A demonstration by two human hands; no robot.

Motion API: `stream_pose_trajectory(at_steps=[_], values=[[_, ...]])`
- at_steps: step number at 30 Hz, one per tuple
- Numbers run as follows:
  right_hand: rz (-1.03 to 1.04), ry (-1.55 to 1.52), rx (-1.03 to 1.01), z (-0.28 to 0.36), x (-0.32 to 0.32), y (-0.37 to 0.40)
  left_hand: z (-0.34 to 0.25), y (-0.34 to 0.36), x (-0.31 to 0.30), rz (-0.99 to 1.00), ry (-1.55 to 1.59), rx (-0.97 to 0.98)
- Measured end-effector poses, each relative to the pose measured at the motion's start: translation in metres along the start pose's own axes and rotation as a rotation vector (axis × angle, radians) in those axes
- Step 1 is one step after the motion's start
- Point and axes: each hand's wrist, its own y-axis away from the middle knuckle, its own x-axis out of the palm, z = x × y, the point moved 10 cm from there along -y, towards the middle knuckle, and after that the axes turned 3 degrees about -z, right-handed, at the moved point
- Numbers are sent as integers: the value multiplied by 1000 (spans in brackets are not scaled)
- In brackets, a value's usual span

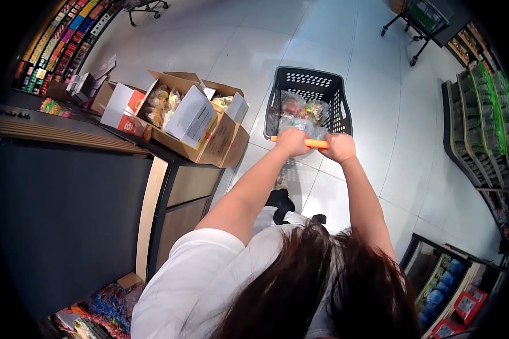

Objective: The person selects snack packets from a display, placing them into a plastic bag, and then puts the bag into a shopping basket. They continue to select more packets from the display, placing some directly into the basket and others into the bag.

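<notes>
Both my arms reach forward to an orange handle [316, 143] at the near side of a dark perforated shopping basket [313, 75]. Around the handle's left part my left hand [292, 142] is closed, and my right hand [339, 148] is wrapped round its right end. A short stretch of orange shows between the two hands. Inside the basket lie several clear plastic bags [295, 122] with red and green contents, too small to name exactly. Whether the basket stands on wheels is hidden.
Open cardboard boxes [212, 144] with bagged goods stand on a counter [189, 181] to the left. Stocked shelves [481, 121] line the right side. A shopping cart [427, 21] is at the far right, and a display rack [444, 277] stands near right. Pale tiled floor [254, 48] runs ahead.
</notes>
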Motion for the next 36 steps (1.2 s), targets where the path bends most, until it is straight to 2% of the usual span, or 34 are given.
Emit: stream_pose_trajectory(at_steps=[2, 6, 16, 19, 26, 28, 32, 36], values=[[-24, -3, 42, -22, -7, -28, 4, -28, -12, -79, -8, -48], [-60, 18, 120, -63, -15, -80, 14, -87, -19, -114, 7, -79], [-11, 49, -145, -118, -9, -223, 45, -187, -66, -253, 133, -181], [-55, 42, -271, -119, -18, -278, 72, -222, -84, -365, 150, -245], [-103, 4, -437, -107, -25, -405, 146, -287, -133, -436, 108, -368], [-56, 39, -422, -102, -20, -428, 168, -298, -137, -482, 103, -394], [29, 79, -520, -87, -18, -495, 207, -325, -166, -473, 46, -520], [36, 74, -539, -61, -29, -536, 243, -334, -197, -528, 18, -515]])
